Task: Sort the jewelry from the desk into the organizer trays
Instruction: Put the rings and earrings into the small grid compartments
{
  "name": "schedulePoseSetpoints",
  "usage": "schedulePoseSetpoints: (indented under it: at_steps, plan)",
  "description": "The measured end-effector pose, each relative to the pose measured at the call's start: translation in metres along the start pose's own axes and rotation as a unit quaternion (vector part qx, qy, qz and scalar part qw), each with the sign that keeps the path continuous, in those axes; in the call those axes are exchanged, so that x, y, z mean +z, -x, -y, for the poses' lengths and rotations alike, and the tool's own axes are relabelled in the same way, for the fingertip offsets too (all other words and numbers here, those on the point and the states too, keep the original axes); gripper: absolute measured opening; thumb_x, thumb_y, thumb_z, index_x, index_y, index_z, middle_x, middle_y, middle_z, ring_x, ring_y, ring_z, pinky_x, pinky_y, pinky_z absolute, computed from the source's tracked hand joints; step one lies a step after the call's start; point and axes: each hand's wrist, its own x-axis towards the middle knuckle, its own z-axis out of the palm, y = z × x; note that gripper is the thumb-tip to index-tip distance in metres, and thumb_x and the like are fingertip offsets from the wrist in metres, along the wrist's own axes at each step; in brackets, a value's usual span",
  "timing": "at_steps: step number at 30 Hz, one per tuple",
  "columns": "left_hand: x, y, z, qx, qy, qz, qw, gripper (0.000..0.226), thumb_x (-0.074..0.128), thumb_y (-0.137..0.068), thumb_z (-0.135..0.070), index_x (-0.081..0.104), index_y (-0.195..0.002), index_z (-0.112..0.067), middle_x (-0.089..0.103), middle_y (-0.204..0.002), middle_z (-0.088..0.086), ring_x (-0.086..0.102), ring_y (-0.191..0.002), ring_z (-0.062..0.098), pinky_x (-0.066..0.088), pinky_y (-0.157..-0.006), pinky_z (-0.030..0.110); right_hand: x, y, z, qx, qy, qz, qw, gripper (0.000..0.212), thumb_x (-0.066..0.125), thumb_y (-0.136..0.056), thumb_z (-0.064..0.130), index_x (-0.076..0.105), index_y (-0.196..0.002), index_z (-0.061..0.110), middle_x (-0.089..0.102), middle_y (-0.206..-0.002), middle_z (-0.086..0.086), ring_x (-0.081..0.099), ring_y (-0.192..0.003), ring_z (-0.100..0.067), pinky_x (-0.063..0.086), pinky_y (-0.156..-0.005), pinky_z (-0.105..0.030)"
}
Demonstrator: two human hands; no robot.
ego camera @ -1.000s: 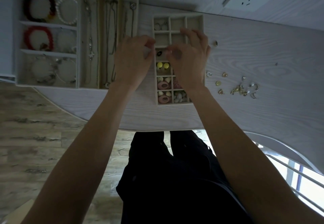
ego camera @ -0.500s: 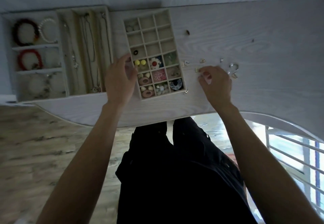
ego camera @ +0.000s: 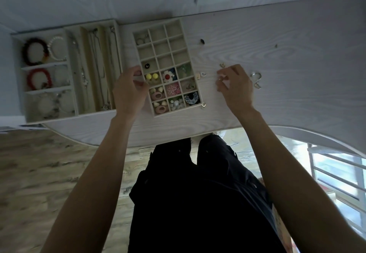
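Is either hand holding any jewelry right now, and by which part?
Right hand pinches a small ring-like piece, part unclear. Left hand: cannot tell.

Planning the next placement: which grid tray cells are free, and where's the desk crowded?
Free: grid tray far rows, apart from the far-left cell's rings. Crowded: its near rows, and the desk around the right hand, with loose pieces.

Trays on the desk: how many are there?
3. The bracelet tray lies far left, the necklace tray sits right beside it, and the grid tray for small pieces lies in the middle, next to the left hand. None seems hidden.
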Motion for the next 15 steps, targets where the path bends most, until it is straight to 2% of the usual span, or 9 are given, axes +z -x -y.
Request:
schedulePoseSetpoints:
  at_steps: [4, 10, 13, 15]
  plan:
    - [0.0, 0.0, -0.003, 0.003, -0.002, 0.01, 1.0, 0.044, 0.067, -0.085, -0.015, 0.056, -0.127, -0.013, 0.063, -0.119, 0.003, 0.061, -0.082, 0.01, 0.045, -0.076, 0.019, -0.002, 0.015, -0.006, 0.02, -0.01, -0.025, 0.999, 0.024, 0.071, -0.073, 0.008, 0.068, -0.097, 0.012, 0.061, -0.098, -0.006, 0.058, -0.08, -0.024, 0.044, -0.069, -0.028]
    - [0.001, 0.001, -0.007, 0.008, -0.007, 0.015, 1.0, 0.045, 0.065, -0.087, -0.016, 0.053, -0.13, -0.015, 0.062, -0.121, 0.001, 0.06, -0.082, 0.008, 0.039, -0.069, 0.009, 0.007, 0.005, 0.001, 0.028, 0.082, -0.043, 0.995, 0.017, 0.073, -0.073, 0.016, 0.069, -0.089, 0.014, 0.068, -0.085, -0.006, 0.056, -0.088, -0.031, 0.034, -0.083, -0.033]
    - [0.002, 0.001, -0.003, 0.01, 0.004, 0.02, 1.0, 0.045, 0.065, -0.088, -0.017, 0.052, -0.131, -0.016, 0.061, -0.122, 0.0, 0.058, -0.08, 0.005, 0.038, -0.061, 0.001, 0.006, -0.004, 0.004, 0.018, 0.101, -0.028, 0.994, 0.008, 0.067, -0.081, 0.016, 0.072, -0.086, 0.013, 0.069, -0.083, -0.008, 0.057, -0.088, -0.029, 0.027, -0.074, -0.026]
    - [0.003, 0.0, -0.001, 0.01, 0.016, 0.022, 1.0, 0.045, 0.065, -0.088, -0.015, 0.052, -0.131, -0.016, 0.061, -0.121, 0.0, 0.057, -0.079, 0.005, 0.039, -0.061, 0.0, 0.005, -0.006, 0.004, 0.01, 0.112, -0.017, 0.994, 0.009, 0.066, -0.083, 0.018, 0.073, -0.086, 0.013, 0.069, -0.084, -0.009, 0.056, -0.09, -0.029, 0.027, -0.071, -0.026]
